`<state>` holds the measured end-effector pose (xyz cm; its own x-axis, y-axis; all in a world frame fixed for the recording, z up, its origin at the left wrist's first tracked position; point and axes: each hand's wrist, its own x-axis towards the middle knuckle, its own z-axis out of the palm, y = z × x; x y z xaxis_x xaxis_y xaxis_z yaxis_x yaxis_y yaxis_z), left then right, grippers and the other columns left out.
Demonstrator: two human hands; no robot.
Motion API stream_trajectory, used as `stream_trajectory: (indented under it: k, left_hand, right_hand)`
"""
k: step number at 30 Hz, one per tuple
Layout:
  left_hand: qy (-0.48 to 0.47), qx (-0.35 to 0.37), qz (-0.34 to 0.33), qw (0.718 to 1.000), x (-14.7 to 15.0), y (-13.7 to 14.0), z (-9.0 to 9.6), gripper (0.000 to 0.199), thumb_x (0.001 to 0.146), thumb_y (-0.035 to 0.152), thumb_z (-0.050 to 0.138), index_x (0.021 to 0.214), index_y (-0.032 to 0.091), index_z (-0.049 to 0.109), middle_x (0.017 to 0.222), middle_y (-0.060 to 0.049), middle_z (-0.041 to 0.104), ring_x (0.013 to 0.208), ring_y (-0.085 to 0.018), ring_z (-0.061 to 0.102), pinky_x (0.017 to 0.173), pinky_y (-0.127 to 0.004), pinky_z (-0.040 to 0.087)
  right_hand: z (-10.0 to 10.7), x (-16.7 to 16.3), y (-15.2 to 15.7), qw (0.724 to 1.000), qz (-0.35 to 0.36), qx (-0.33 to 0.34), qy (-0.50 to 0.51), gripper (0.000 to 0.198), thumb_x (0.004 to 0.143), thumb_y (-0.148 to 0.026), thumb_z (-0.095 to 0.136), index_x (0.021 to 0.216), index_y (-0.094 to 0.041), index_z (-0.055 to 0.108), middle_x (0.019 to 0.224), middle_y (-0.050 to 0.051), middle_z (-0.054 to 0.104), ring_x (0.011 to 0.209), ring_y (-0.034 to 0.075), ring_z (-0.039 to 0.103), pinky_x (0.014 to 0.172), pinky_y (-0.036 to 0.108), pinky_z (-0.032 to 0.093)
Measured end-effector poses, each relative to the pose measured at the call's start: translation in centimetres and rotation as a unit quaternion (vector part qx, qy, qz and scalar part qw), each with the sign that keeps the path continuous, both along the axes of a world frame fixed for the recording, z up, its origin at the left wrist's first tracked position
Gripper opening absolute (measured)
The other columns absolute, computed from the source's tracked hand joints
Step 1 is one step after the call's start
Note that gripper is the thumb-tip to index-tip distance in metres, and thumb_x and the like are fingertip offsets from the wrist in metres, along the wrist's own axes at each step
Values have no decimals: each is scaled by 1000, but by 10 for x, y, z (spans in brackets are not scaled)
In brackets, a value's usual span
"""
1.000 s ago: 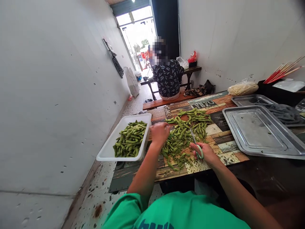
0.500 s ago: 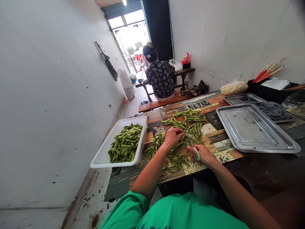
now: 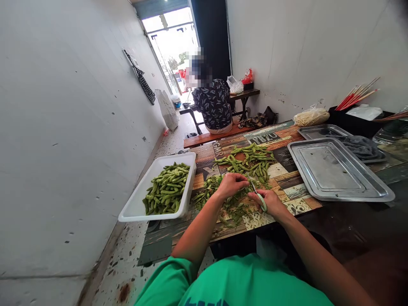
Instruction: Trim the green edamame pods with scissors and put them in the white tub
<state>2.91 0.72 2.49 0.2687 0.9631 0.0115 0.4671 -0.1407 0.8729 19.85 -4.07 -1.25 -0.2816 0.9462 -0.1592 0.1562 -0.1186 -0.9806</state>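
My right hand (image 3: 270,203) is closed around the pale green handles of a pair of scissors (image 3: 263,203), whose metal blades point up and left. Just left of the blades, my left hand (image 3: 232,185) is pinched; what its fingertips hold is hidden. Beneath both hands lies a heap of green edamame trimmings and leaves (image 3: 236,212). Beyond them, loose edamame pods (image 3: 259,156) are spread on the patterned table (image 3: 296,180). To the left, a white plastic tub (image 3: 135,203) holds a pile of edamame pods (image 3: 168,187).
Metal trays (image 3: 338,170) lie on the right, with a dark grey cloth (image 3: 361,147) behind. A bag of skewers (image 3: 311,116) and a black box (image 3: 342,118) stand farther back. A person (image 3: 213,104) sits on a bench (image 3: 204,138) ahead. A wall (image 3: 63,140) runs along the left.
My left hand has moved slightly right, closer to the scissors. The right hand keeps its grip on the scissors. The view has shifted a little.
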Motion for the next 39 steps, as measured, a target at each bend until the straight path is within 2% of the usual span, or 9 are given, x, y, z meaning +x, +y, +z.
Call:
stream_trajectory:
  k: [3, 6, 9, 23, 27, 30, 33, 36, 39]
  left_hand:
    - [-118, -48, 58, 990, 1, 3, -3, 21, 65, 29, 72, 73, 12, 64, 63, 1, 61, 58, -8, 53, 61, -23, 45]
    - [-310, -134, 106, 935, 2, 5, -5, 29, 61, 26, 77, 71, 12, 55, 63, 3, 59, 57, -8, 56, 65, -27, 50]
    - [-406, -161, 129, 890, 5, 4, -5, 35, 58, 23, 81, 66, 12, 49, 62, 2, 59, 58, -8, 59, 68, -28, 53]
    - [-469, -220, 160, 840, 17, -14, -3, 31, 64, 16, 77, 63, 12, 46, 63, -2, 63, 61, -12, 65, 66, -25, 54]
    - [-469, -224, 171, 837, 22, -18, -5, 32, 64, 16, 76, 62, 12, 45, 65, -3, 63, 61, -13, 64, 69, -28, 53]
    - [-420, -149, 187, 876, 11, -24, 2, 29, 66, 22, 75, 65, 13, 47, 68, -3, 63, 63, -13, 63, 71, -32, 52]
    - [-237, 97, 294, 921, -30, -32, 23, 22, 71, 32, 68, 75, 14, 56, 76, -3, 64, 71, -14, 61, 75, -31, 50]
    - [31, 291, 475, 830, -89, -40, 52, 18, 79, 32, 58, 87, 16, 60, 89, -6, 64, 86, -19, 59, 87, -37, 44]
    - [212, 311, 537, 755, -121, -36, 67, 29, 76, 26, 59, 103, 15, 60, 111, -14, 60, 110, -28, 50, 98, -46, 34]
  right_hand:
    - [-1, -2, -1, 1000, -18, -13, 7, 42, 69, -56, 66, 61, -18, 52, 43, -5, 49, 35, 10, 46, 37, 23, 32]
    - [-2, -4, -1, 997, -31, -62, 31, 42, 68, -59, 66, 71, -18, 54, 51, -4, 53, 40, 11, 51, 34, 21, 31]
    - [0, -6, -3, 996, -14, -77, 49, 44, 67, -59, 66, 77, -18, 54, 53, -4, 53, 42, 10, 51, 31, 19, 31]
    - [6, -14, -8, 990, -29, -58, 122, 48, 68, -65, 63, 72, -18, 55, 57, -1, 56, 42, 12, 54, 30, 21, 35]
    - [9, -17, -10, 988, -42, -72, 127, 46, 69, -63, 64, 71, -17, 57, 47, -3, 50, 34, 9, 46, 26, 19, 27]
    - [7, -16, -9, 988, -44, -84, 124, 45, 66, -61, 67, 70, -17, 58, 44, -4, 49, 31, 8, 43, 25, 19, 24]
    - [1, -12, -6, 985, -37, -108, 128, 46, 64, -60, 69, 74, -16, 60, 48, -3, 54, 35, 9, 49, 27, 18, 28]
    - [-6, -8, -2, 983, -38, -120, 135, 45, 66, -59, 69, 77, -16, 60, 51, -3, 55, 39, 10, 52, 27, 17, 28]
    - [-7, -8, -1, 983, -36, -123, 130, 45, 67, -58, 68, 79, -15, 61, 51, -3, 55, 39, 9, 52, 27, 16, 28]
